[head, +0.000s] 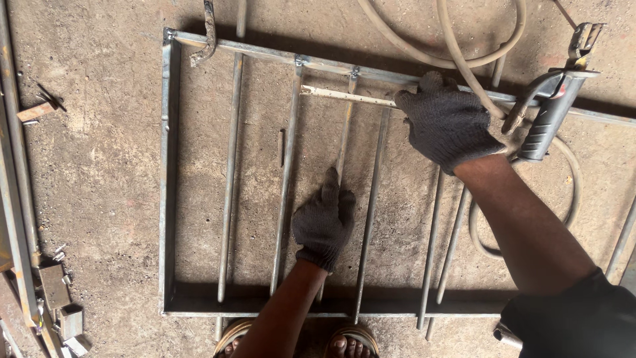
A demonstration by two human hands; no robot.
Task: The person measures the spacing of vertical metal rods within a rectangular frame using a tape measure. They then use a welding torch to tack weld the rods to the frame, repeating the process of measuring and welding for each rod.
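On the concrete floor, the gloved left hand presses flat on a rod while the right hand clamps a ruler against the metal frame, a hose and welding holder crowding its far edge.

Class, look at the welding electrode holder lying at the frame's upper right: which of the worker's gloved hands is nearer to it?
Right. The right hand rests on the metal frame just beside the electrode holder. The left hand presses on a bar near the frame's middle, much farther away.
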